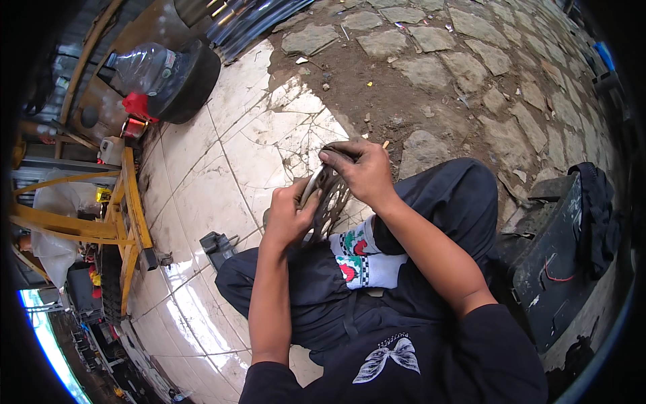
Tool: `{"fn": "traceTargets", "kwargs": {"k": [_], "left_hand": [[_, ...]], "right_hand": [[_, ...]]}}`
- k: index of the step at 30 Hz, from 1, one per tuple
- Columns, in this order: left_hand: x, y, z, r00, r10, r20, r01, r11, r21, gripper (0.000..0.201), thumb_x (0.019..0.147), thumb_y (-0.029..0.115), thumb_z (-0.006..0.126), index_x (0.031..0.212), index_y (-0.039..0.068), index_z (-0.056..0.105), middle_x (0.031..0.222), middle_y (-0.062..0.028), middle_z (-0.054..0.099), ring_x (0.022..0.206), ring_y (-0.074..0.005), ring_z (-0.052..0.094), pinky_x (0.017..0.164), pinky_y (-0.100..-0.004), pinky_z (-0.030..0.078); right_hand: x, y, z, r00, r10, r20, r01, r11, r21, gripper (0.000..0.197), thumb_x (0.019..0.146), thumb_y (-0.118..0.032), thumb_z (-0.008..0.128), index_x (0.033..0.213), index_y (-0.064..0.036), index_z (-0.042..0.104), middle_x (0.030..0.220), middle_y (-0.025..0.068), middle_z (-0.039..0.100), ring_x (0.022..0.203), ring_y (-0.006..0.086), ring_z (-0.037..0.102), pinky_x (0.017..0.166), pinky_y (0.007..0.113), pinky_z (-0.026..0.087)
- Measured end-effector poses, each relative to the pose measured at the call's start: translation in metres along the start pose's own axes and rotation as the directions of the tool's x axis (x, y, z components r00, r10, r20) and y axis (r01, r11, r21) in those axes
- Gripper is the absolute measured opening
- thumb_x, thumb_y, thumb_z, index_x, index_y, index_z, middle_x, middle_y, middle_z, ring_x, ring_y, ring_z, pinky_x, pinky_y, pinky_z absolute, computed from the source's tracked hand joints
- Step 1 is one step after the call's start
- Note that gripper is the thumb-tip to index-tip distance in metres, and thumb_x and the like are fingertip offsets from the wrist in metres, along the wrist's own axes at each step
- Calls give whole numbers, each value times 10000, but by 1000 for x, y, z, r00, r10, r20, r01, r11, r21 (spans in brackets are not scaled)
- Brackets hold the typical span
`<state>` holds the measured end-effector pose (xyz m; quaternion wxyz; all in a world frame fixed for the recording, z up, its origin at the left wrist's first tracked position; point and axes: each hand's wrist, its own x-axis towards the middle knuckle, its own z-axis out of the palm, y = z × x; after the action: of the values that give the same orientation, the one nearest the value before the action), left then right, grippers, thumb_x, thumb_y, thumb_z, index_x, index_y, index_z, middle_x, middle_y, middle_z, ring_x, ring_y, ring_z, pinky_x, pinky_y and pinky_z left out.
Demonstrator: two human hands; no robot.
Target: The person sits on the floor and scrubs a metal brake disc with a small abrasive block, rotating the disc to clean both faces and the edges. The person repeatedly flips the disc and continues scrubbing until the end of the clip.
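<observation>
I sit with crossed legs, both hands raised in front of my shins. Between them is a dark, greasy metal part (326, 195) with a pale curved edge and what look like gaps in it; its exact kind I cannot make out. My left hand (291, 214) grips its near left side, thumb laid along the pale edge. Fingers of my right hand (363, 170) are bent over its upper end, dirty at the tips. A small black moulded part (217, 248) lies on the tiles left of my knee.
Cracked white tiles (202, 175) meet dirt and paving stones (431, 71). On the left stand a yellow frame (128, 222) and a black tub (192, 84) with a clear plastic bottle (145, 67). A black case (555, 256) with dark cloth (595, 215) is at my right.
</observation>
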<state>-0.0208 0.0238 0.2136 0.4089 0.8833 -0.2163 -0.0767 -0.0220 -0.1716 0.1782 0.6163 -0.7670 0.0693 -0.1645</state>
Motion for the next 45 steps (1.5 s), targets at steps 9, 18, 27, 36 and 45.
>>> {"fn": "traceTargets", "kwargs": {"k": [9, 18, 27, 36, 45], "left_hand": [[-1, 1, 1, 998, -37, 48, 37, 999, -3, 168, 914, 89, 720, 1015, -45, 720, 777, -242, 684, 632, -329, 669, 642, -400, 521], [5, 10, 0, 996, -33, 81, 32, 999, 24, 216, 905, 78, 719, 1092, -31, 736, 792, -238, 695, 678, -360, 713, 666, -397, 541], [-4, 13, 4, 997, 29, 77, -33, 998, 49, 228, 906, 80, 708, 1100, -38, 726, 757, -218, 677, 665, -310, 666, 648, -384, 526], [-4, 15, 10, 995, 73, 62, -74, 997, 21, 274, 893, 76, 702, 1146, -28, 730, 800, -251, 685, 716, -407, 706, 673, -413, 545], [-10, 23, 10, 991, 87, 106, -92, 995, 43, 323, 873, 54, 688, 1186, -21, 718, 798, -258, 672, 719, -423, 702, 675, -421, 545]], "right_hand": [[10, -1, -12, 979, 164, 117, -175, 980, 90, 336, 868, -335, 850, 1041, -48, 842, 912, 159, 812, 868, 253, 800, 813, 367, 602], [22, 9, -26, 964, 245, 107, -249, 968, 27, 397, 893, -369, 848, 1080, -20, 824, 925, 160, 808, 840, 223, 773, 799, 343, 581], [7, 16, -25, 971, 237, -28, -235, 970, 67, 399, 915, -309, 853, 1092, 44, 799, 911, 138, 805, 803, 176, 742, 750, 314, 575], [-16, 0, -19, 996, 91, 5, -91, 996, 10, 363, 920, -321, 845, 1066, 11, 820, 939, 156, 802, 827, 186, 744, 762, 327, 568], [-9, -10, -26, 995, 100, 21, -99, 994, -48, 336, 858, -331, 855, 1011, -31, 840, 834, 172, 787, 759, 253, 778, 721, 364, 589]]}}
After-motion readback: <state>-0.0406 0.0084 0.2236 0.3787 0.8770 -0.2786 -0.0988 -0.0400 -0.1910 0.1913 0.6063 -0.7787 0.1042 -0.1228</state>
